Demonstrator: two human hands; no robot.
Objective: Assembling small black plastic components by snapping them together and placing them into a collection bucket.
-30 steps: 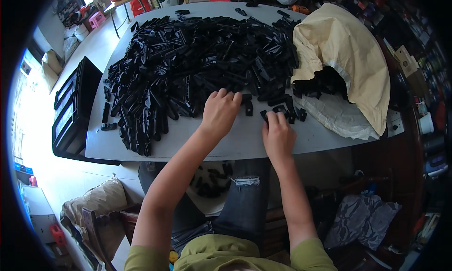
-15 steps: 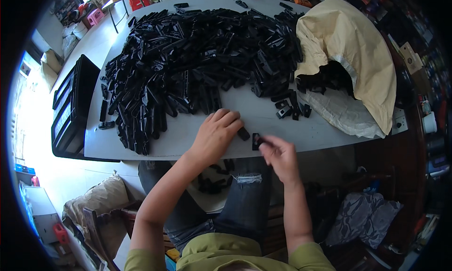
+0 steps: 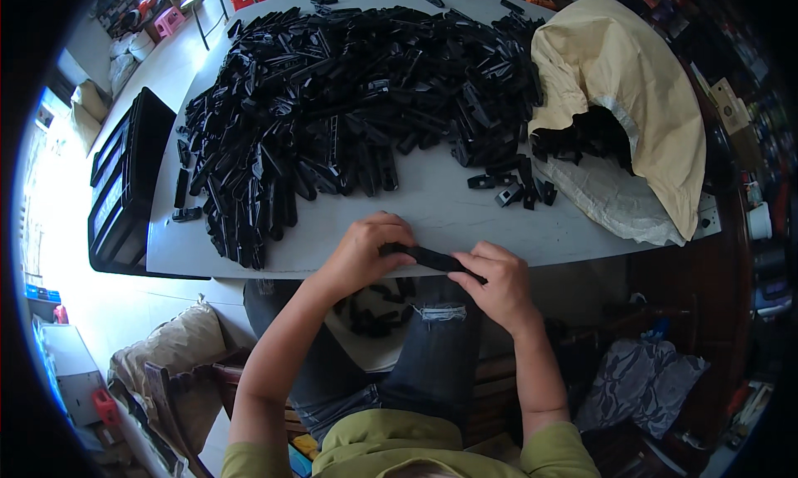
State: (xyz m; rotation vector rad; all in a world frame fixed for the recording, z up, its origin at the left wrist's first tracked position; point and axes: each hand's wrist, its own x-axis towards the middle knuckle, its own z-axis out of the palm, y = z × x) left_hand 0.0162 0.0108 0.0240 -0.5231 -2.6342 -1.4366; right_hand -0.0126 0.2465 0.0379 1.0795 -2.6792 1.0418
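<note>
Grey tabletop point(image 3: 432, 208) is buried under a heap of black plastic parts point(image 3: 349, 104) (plus a tan sack point(image 3: 623, 87) spilling more on the right).

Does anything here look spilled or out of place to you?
Yes. Black plastic parts spill from the mouth of the tan sack lying on its side, and a big loose heap covers the grey table. A few strays lie apart. Both hands, left hand and right hand, hold one long black piece at the table edge.

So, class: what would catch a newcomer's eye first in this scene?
A huge heap of black plastic parts covers most of the grey table. At the right, a tan sack lies open, spilling more. At the near edge, the left hand and right hand hold one long black piece between them.
</note>
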